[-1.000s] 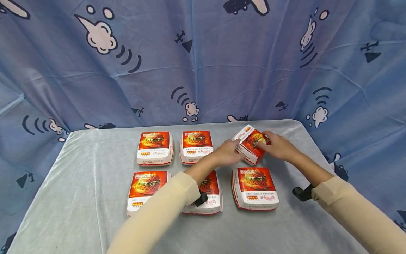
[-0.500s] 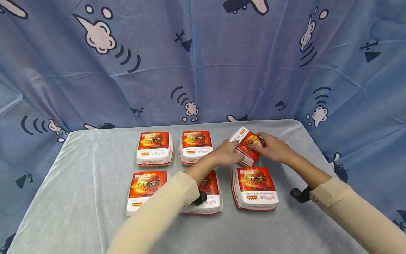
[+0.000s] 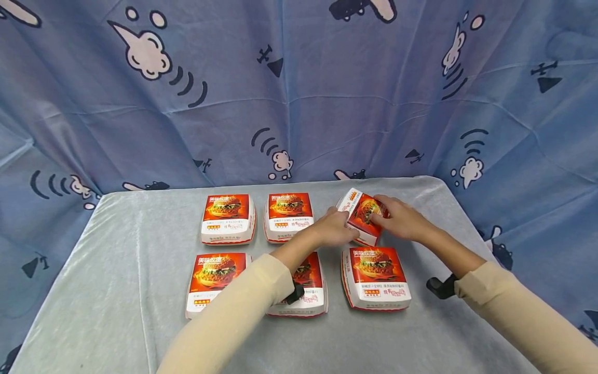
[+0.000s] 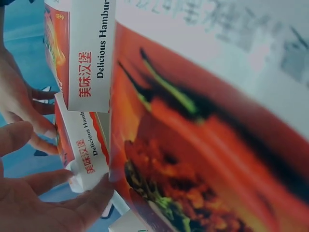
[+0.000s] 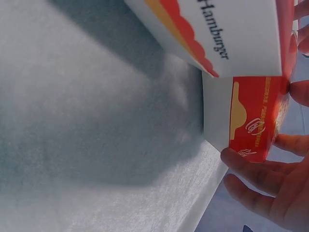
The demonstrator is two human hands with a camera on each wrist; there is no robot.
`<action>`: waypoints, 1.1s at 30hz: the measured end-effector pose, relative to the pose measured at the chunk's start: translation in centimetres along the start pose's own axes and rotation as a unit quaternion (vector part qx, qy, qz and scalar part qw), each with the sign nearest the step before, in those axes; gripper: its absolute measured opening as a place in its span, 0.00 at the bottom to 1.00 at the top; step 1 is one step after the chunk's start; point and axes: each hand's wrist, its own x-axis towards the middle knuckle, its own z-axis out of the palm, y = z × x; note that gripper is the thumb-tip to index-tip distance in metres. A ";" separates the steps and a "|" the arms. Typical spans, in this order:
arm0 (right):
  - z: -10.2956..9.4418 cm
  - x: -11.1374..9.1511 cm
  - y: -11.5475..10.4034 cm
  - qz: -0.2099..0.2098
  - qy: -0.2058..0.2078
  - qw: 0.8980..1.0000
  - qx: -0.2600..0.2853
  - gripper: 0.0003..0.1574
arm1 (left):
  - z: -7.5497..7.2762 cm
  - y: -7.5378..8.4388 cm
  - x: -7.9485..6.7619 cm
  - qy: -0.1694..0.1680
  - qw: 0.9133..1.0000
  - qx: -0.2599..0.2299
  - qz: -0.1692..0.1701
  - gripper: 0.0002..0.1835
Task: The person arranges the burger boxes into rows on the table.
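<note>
At the back right of the table, a red and white hamburger box (image 3: 361, 212) lies turned at an angle between both hands. My left hand (image 3: 334, 227) holds its left and near side; in the left wrist view, the fingers reach the edge of this box (image 4: 88, 157). My right hand (image 3: 401, 220) grips the right side, thumb on the printed lid and fingers at the far edge. Seen from the right wrist, its fingertips touch the red side of the box (image 5: 256, 121). Just in front sits another hamburger box (image 3: 375, 275), squared to the table.
Similar boxes stand in two rows: back left (image 3: 228, 218), back middle (image 3: 288, 215), front left (image 3: 217, 278) and front middle (image 3: 303, 301). My left sleeve (image 3: 243, 306) covers parts of the front pair. A grey cloth (image 3: 98, 291) covers the table; a blue curtain (image 3: 224, 140) hangs behind.
The hamburger box between my hands has shifted left and slightly toward me, turning a little. My right hand has moved left with it, while the left hand has barely moved.
</note>
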 end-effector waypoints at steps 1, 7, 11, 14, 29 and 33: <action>0.0 0.0 0.0 0.003 0.000 1.000 -0.001 0.41 | 0.0 0.0 0.0 -0.001 1.000 0.001 -0.002 0.28; 0.0 -0.1 -0.7 0.028 -0.002 1.000 -0.013 0.49 | 0.1 0.1 -0.2 -0.015 1.000 -0.003 -0.010 0.26; -0.2 -0.3 -1.2 0.043 -0.006 0.999 -0.007 0.52 | 0.2 0.4 -0.3 -0.019 1.000 0.001 -0.015 0.28; -0.2 -0.5 -1.5 0.049 -0.011 0.999 0.000 0.52 | 0.3 0.5 -0.4 -0.023 1.000 0.006 -0.018 0.31; -0.1 -0.7 -1.1 0.080 -0.040 0.996 -0.013 0.54 | 0.2 0.5 -0.6 -0.051 0.998 0.021 0.014 0.34; -0.2 -0.6 -0.6 0.061 -0.039 0.997 -0.019 0.52 | 0.0 0.5 -0.5 -0.053 0.998 0.022 0.026 0.33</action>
